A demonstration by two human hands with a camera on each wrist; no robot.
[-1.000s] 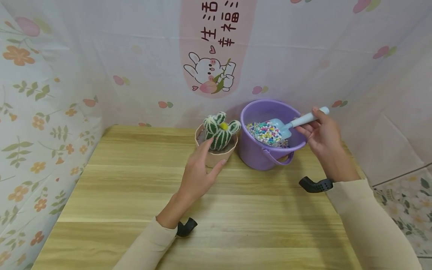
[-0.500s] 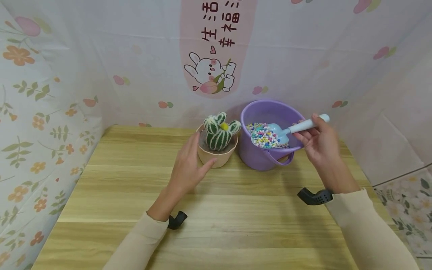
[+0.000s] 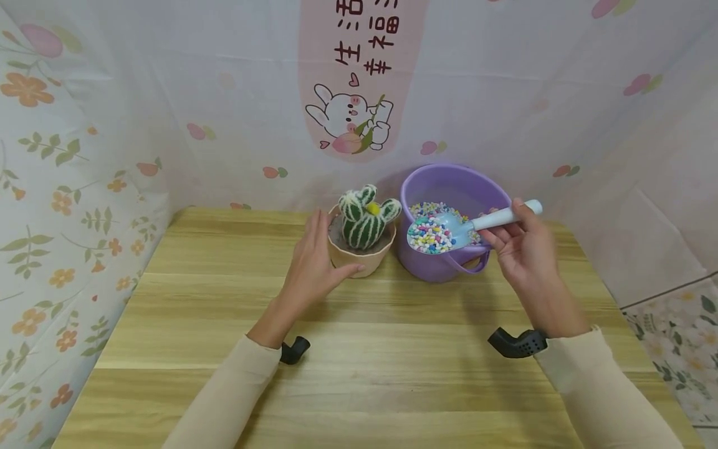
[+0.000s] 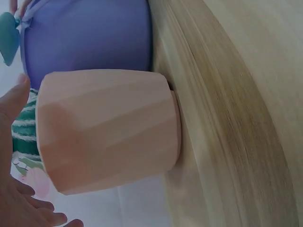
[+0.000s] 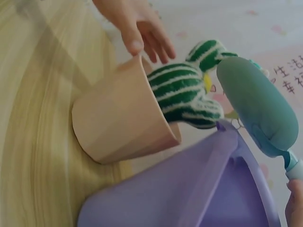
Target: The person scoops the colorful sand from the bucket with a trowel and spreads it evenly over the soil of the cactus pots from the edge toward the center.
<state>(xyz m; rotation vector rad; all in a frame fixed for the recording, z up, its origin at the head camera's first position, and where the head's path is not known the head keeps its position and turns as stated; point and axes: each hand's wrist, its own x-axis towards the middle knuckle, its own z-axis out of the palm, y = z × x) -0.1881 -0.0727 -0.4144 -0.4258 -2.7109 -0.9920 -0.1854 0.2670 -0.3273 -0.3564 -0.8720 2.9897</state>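
Observation:
My right hand grips the handle of a light blue toy shovel, its scoop heaped with colourful pebbles. The scoop hangs over the front left rim of a purple bucket, seen from below in the right wrist view. More pebbles lie inside the bucket. To the left, a knitted green-and-white cactus stands in a peach flowerpot. My left hand is spread at the pot's left side, thumb in front near the rim, fingers extended behind, holding nothing.
The pot and bucket stand side by side at the back of a wooden table. Behind them hangs a printed cloth with a rabbit picture. The bucket's handle hangs down at its front right.
My right hand has brought the loaded shovel left and toward the front rim, out of the bucket's middle. My left hand has shifted left from the pot's front to its side.

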